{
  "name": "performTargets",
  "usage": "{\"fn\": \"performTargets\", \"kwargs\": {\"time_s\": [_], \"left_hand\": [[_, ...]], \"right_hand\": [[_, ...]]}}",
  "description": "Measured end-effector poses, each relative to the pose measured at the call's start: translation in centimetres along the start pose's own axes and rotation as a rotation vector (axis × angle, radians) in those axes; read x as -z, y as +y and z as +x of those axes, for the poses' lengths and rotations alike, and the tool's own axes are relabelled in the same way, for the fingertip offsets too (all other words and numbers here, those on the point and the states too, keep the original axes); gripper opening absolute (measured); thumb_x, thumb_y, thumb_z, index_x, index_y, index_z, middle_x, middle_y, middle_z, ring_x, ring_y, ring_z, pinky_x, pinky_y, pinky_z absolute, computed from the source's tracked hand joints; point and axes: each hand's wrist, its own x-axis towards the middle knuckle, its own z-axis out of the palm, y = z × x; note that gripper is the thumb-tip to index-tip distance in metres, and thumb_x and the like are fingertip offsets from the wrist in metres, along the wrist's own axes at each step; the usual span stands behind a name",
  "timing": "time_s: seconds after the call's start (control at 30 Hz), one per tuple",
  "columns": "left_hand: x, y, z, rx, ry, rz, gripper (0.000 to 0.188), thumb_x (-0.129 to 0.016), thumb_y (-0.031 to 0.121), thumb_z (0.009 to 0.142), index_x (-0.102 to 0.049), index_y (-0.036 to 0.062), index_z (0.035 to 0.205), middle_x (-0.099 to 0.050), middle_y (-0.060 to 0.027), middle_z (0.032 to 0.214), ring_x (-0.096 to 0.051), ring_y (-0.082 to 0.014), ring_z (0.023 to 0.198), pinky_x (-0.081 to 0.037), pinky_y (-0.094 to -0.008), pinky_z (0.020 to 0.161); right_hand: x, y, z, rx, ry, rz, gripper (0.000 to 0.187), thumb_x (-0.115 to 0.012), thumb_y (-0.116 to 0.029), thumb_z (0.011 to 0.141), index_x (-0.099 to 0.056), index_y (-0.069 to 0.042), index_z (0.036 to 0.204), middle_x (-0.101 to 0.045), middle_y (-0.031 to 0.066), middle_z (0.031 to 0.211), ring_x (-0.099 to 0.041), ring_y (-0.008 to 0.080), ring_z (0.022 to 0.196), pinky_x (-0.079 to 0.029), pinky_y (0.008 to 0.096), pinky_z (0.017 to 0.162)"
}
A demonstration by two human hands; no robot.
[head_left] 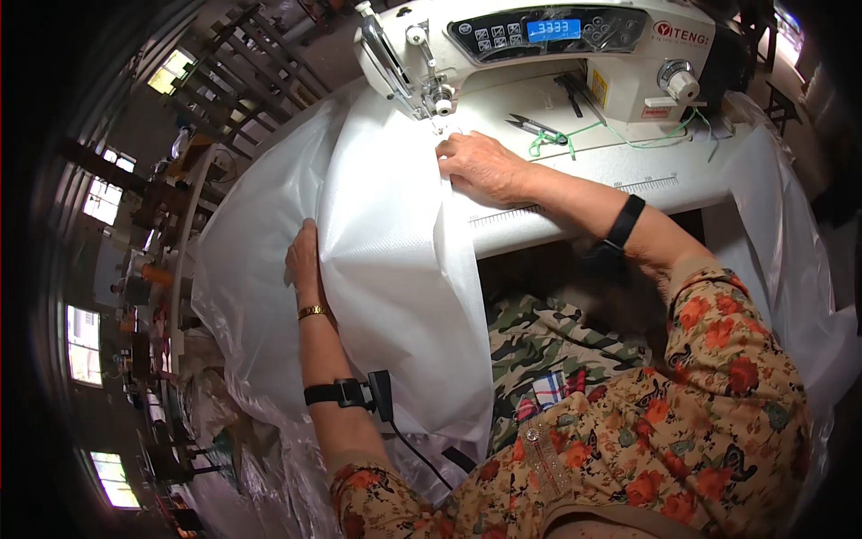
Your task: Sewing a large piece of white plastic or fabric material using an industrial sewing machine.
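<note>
A large white woven plastic sheet drapes over the sewing machine's bed and hangs down over my lap. Close in front of the needle area, my right hand is closed on the sheet's right edge, fingers bent together. Farther left and lower, my left hand grips a fold of the same sheet, and the fold hides part of its fingers. The white sewing machine stands beyond my hands, its needle area lit by a bright lamp.
Right of my right hand lie thread snips tangled with green thread and a small black tool. A ruler scale runs along the table's front edge. Clear plastic sheeting hangs at the right. Wooden racks stand far left.
</note>
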Motion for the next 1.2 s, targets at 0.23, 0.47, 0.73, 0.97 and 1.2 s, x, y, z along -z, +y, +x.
{"fn": "performTargets", "kwargs": {"time_s": [0.23,0.47,0.73,0.97,1.2], "left_hand": [[3.9,-3.9,-8.5,-0.023,0.016,0.308,0.019,-0.051,0.013,0.095,-0.060,-0.0011,0.086,-0.066,-0.0230,0.084,-0.065,-0.0416,0.081,-0.051,-0.0514,0.073],[7.0,-11.7,-22.5,0.169,-0.254,0.450,0.025,-0.053,0.022,0.096,-0.062,0.0009,0.087,-0.067,-0.0226,0.084,-0.064,-0.0431,0.085,-0.052,-0.0511,0.074],[11.6,-2.0,-17.9,-0.089,0.443,0.314,0.016,-0.064,0.010,0.088,-0.064,-0.0022,0.099,-0.067,-0.0173,0.092,-0.065,-0.0391,0.092,-0.051,-0.0477,0.080],[6.7,18.2,-25.3,-0.616,-0.415,-0.571,0.016,-0.062,0.005,0.089,-0.060,0.0008,0.104,-0.068,-0.0146,0.105,-0.067,-0.0340,0.091,-0.055,-0.0370,0.076],[2.9,13.2,-26.0,-0.361,-0.121,0.079,0.038,-0.065,0.013,0.087,-0.056,0.0014,0.122,-0.058,-0.0195,0.126,-0.057,-0.0355,0.113,-0.044,-0.0451,0.096]], "right_hand": [[-1.3,1.6,0.2,-0.016,0.120,-0.009,0.003,-0.065,-0.009,0.080,-0.063,-0.008,0.081,-0.061,0.0076,0.084,-0.060,0.0269,0.090,-0.047,0.0430,0.084],[-0.4,3.0,-1.0,-0.081,0.094,0.005,0.004,-0.063,-0.013,0.085,-0.067,-0.011,0.085,-0.061,0.0059,0.087,-0.059,0.0238,0.097,-0.040,0.0431,0.097],[-0.6,-5.0,-5.4,0.126,0.341,-0.177,0.020,-0.066,-0.020,0.081,-0.060,-0.007,0.095,-0.062,0.0086,0.103,-0.058,0.0231,0.099,-0.042,0.0362,0.088],[-6.0,-13.0,-14.4,-0.430,-0.039,0.798,0.045,-0.064,-0.045,0.090,-0.062,-0.001,0.080,-0.063,0.0148,0.069,-0.062,0.0316,0.065,-0.049,0.0423,0.064],[-9.5,-14.1,-13.9,-0.533,-0.253,1.218,0.049,-0.061,-0.046,0.092,-0.069,0.001,0.083,-0.063,0.0074,0.068,-0.061,0.0147,0.066,-0.049,0.0325,0.063]]}}
